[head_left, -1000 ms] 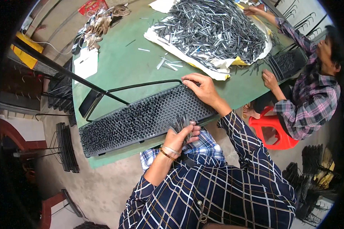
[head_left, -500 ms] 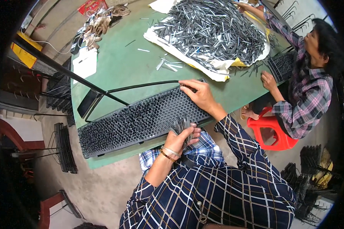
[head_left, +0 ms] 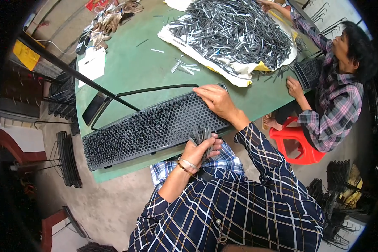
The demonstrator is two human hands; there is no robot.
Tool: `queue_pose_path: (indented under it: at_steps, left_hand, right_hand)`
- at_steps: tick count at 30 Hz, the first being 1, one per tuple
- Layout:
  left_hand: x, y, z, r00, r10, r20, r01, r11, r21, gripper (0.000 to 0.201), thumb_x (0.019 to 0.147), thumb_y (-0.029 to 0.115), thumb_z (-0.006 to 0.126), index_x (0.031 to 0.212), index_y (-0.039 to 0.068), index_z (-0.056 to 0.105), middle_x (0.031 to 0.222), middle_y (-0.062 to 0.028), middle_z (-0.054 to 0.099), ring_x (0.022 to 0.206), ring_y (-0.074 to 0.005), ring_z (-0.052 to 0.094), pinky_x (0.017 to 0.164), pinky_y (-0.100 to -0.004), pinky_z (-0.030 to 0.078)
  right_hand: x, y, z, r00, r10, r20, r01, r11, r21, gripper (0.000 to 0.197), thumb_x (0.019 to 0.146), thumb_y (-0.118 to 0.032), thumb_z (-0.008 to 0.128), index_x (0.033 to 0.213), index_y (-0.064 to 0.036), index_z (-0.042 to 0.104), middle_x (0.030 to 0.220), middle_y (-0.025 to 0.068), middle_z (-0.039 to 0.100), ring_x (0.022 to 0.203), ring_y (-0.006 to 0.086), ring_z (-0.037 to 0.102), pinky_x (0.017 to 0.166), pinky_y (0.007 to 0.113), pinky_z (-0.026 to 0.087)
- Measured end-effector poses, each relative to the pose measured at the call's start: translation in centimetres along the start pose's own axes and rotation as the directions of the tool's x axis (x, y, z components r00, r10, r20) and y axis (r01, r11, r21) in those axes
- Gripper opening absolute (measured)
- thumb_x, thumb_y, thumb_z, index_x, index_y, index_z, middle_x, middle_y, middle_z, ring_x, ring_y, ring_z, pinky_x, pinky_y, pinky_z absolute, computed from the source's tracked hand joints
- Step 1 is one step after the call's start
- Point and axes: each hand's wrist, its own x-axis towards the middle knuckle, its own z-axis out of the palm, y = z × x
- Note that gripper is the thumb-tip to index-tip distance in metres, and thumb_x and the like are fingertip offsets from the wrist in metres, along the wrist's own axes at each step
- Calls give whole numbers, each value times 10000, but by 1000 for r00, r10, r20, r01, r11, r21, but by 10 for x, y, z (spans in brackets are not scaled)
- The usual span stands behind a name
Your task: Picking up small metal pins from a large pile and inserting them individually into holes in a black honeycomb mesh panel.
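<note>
A green bench (head_left: 134, 75) is covered in part by a large pile of dark strips (head_left: 239, 33), spread on a white sheet (head_left: 235, 79) and cut off by the upper picture edge. At its right side a co-worker (head_left: 342, 103) in a checked shirt is seated on a red stool (head_left: 296, 145); the seat is largely hidden by the body. Across the near side of the bench a long black tray (head_left: 193, 111) is laid at a slant, its left part set densely with dark pieces, its right part showing bare holes. The view behind it is crossed by a black pole (head_left: 67, 69). A second tray (head_left: 310, 72) is partly concealed by the co-worker. The right hand (head_left: 212, 103) is rested at the tray's right end, thumb and fingers close together; whether a strip is gripped cannot be told. The left hand (head_left: 199, 153) is closed around a bundle of strips (head_left: 202, 135), held upright at the tray's near edge. Gloves (head_left: 109, 25) are heaped near a white paper (head_left: 94, 67), whose marks are illegible. Printing on a red packet (head_left: 97, 4) is cut off. Loose strips (head_left: 184, 67) are scattered beside the sheet.
</note>
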Motion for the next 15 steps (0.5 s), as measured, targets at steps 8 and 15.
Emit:
queue_pose_path:
  at_steps: [8,15]
  left_hand:
    - [1,-2,-5,1000,7,5,-7,1000,-5,229,875,106,569,1064,-22,557,953,-141,638,823,-191,637,684,-296,560]
    - [3,7,-6,999,42,-4,-42,999,-33,270,885,118,559,1097,-47,541,972,-167,632,851,-223,638,695,-311,565]
  right_hand:
    - [3,-2,1,997,-44,68,47,998,-44,233,769,-39,591,998,-41,632,913,114,610,850,287,589,740,372,463]
    - [3,-12,-8,995,72,67,-67,995,-76,210,782,-73,601,989,-61,637,958,106,582,861,286,579,746,380,448]
